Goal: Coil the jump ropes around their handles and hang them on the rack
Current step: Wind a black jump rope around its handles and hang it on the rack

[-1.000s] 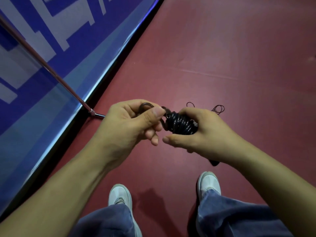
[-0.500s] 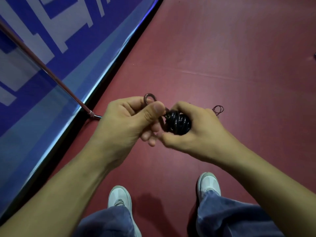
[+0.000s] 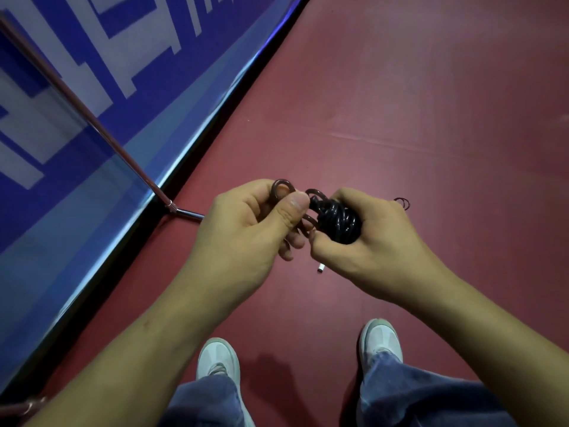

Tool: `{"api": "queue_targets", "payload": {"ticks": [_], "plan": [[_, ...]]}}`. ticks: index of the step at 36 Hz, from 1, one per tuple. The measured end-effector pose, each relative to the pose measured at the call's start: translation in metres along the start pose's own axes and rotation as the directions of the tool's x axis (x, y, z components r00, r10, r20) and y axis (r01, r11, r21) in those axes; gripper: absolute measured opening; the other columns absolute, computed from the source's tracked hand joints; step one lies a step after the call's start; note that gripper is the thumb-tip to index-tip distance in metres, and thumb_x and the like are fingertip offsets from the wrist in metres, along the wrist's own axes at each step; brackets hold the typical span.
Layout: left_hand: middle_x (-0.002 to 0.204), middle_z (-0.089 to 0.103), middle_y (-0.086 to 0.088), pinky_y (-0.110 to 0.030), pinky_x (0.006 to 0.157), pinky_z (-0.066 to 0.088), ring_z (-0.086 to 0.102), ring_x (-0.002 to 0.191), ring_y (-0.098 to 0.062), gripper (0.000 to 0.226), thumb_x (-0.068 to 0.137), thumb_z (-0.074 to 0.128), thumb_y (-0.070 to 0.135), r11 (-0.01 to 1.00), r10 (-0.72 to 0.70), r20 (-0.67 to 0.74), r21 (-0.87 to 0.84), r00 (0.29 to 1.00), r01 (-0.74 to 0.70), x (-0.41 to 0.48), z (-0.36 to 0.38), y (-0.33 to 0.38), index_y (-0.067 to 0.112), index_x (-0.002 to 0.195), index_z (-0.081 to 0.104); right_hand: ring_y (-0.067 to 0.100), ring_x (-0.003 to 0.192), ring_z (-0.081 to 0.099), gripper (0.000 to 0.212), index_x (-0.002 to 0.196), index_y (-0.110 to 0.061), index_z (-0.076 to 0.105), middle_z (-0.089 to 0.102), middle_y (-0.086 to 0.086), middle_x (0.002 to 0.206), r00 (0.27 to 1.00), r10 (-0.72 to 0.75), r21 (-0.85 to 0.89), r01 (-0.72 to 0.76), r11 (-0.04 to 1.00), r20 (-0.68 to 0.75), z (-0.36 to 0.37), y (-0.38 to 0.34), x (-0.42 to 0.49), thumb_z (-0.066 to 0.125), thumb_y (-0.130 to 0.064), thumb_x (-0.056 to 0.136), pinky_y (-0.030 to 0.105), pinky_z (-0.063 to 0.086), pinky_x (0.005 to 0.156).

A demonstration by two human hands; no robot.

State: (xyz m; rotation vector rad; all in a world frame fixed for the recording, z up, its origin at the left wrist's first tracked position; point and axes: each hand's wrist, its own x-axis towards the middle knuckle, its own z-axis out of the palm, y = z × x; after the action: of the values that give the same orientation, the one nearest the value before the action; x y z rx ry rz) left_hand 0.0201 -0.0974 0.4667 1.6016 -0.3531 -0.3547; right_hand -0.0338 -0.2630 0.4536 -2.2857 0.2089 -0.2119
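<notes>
A black jump rope is wound in tight turns around its handles, which are mostly hidden inside my right hand. My left hand pinches the loose end of the rope, which curls into a small dark loop above my thumb. A white handle tip pokes out below my right hand. A thin cord loop shows past my right knuckles. No rack hooks are in view.
A blue banner panel with white lettering stands on the left, braced by a slanted metal rod whose foot rests on the red floor. My two white shoes and jeans are below.
My left hand has pulled the rope end up into a clearer loop above the thumb. The right hand has turned the bundle slightly, and a white handle tip now shows below it.
</notes>
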Motion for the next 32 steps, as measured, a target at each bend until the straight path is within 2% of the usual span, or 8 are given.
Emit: {"api": "queue_targets", "payload": {"ticks": [3, 6, 9, 14, 19, 25, 29, 32], "plan": [[0.084, 0.075, -0.013, -0.033, 0.068, 0.060, 0.070, 0.074, -0.023, 0.008, 0.093, 0.069, 0.019, 1.000, 0.019, -0.018, -0.005, 1.000, -0.020, -0.002, 0.000, 0.002, 0.013, 0.096, 0.074, 0.026, 0.062, 0.053, 0.045, 0.080, -0.016, 0.053, 0.058, 0.003, 0.064, 1.000, 0.011, -0.008, -0.011, 1.000, -0.007, 0.001, 0.000, 0.001, 0.057, -0.058, 0.063, 0.045, 0.051, 0.058], [0.091, 0.078, -0.012, -0.030, 0.076, 0.060, 0.072, 0.082, -0.022, 0.024, 0.083, 0.070, 0.025, 0.989, -0.028, -0.014, -0.146, 1.000, 0.026, -0.004, -0.001, 0.004, 0.011, 0.103, 0.073, 0.017, 0.059, 0.052, 0.044, 0.079, -0.022, 0.053, 0.058, -0.005, 0.064, 0.999, 0.030, -0.005, -0.030, 1.000, -0.015, 0.000, 0.001, 0.003, 0.058, -0.062, 0.062, 0.040, 0.050, 0.057], [0.094, 0.078, -0.014, -0.030, 0.081, 0.061, 0.075, 0.089, -0.023, 0.031, 0.082, 0.067, 0.021, 0.951, -0.093, -0.009, -0.297, 0.996, 0.086, -0.004, -0.001, 0.005, 0.007, 0.110, 0.068, 0.015, 0.057, 0.053, 0.043, 0.081, -0.024, 0.055, 0.059, -0.006, 0.064, 0.999, 0.048, 0.005, -0.048, 0.999, 0.002, -0.003, 0.001, 0.004, 0.067, -0.062, 0.065, 0.039, 0.050, 0.055], [0.091, 0.077, -0.019, -0.032, 0.077, 0.063, 0.075, 0.085, -0.026, 0.032, 0.082, 0.066, 0.013, 0.873, -0.198, -0.013, -0.457, 0.980, 0.170, -0.002, 0.002, 0.007, 0.002, 0.111, 0.059, 0.018, 0.060, 0.055, 0.042, 0.081, -0.022, 0.056, 0.062, -0.003, 0.066, 0.999, 0.046, -0.008, -0.046, 0.999, -0.024, -0.005, 0.000, 0.005, 0.074, -0.057, 0.065, 0.043, 0.053, 0.057], [0.079, 0.077, -0.015, -0.030, 0.066, 0.061, 0.075, 0.070, -0.024, 0.030, 0.082, 0.072, 0.014, 0.943, -0.143, -0.108, -0.316, 0.984, 0.102, -0.001, 0.006, 0.008, 0.007, 0.106, 0.056, 0.019, 0.059, 0.060, 0.048, 0.082, -0.022, 0.054, 0.066, -0.003, 0.064, 1.000, 0.003, -0.021, -0.003, 1.000, -0.025, -0.003, 0.000, 0.002, 0.072, -0.062, 0.061, 0.042, 0.054, 0.058], [0.074, 0.077, -0.012, -0.036, 0.068, 0.062, 0.076, 0.069, -0.026, 0.013, 0.089, 0.074, 0.008, 0.994, -0.038, -0.175, -0.106, 0.984, 0.020, -0.007, 0.013, 0.011, 0.012, 0.101, 0.071, 0.016, 0.055, 0.056, 0.039, 0.077, -0.024, 0.054, 0.063, -0.003, 0.062, 1.000, -0.017, -0.006, 0.017, 1.000, -0.003, -0.001, 0.001, -0.002, 0.076, -0.054, 0.065, 0.040, 0.052, 0.054], [0.073, 0.076, -0.012, -0.037, 0.071, 0.064, 0.076, 0.072, -0.028, 0.014, 0.087, 0.076, 0.003, 0.998, -0.028, -0.177, -0.066, 0.984, 0.017, -0.009, 0.018, 0.011, 0.011, 0.098, 0.077, 0.018, 0.056, 0.057, 0.040, 0.079, -0.022, 0.055, 0.064, -0.002, 0.064, 1.000, -0.016, -0.012, 0.016, 1.000, -0.002, -0.002, 0.003, -0.003, 0.075, -0.053, 0.064, 0.040, 0.051, 0.054], [0.074, 0.077, -0.007, -0.039, 0.075, 0.064, 0.077, 0.072, -0.019, 0.018, 0.084, 0.079, 0.006, 0.999, -0.009, -0.229, 0.035, 0.973, 0.018, -0.009, 0.023, 0.010, 0.016, 0.099, 0.080, 0.022, 0.057, 0.056, 0.041, 0.080, -0.020, 0.055, 0.062, 0.000, 0.064, 1.000, -0.017, 0.003, 0.017, 1.000, -0.007, -0.001, 0.003, -0.005, 0.072, -0.052, 0.062, 0.042, 0.050, 0.055]]}}
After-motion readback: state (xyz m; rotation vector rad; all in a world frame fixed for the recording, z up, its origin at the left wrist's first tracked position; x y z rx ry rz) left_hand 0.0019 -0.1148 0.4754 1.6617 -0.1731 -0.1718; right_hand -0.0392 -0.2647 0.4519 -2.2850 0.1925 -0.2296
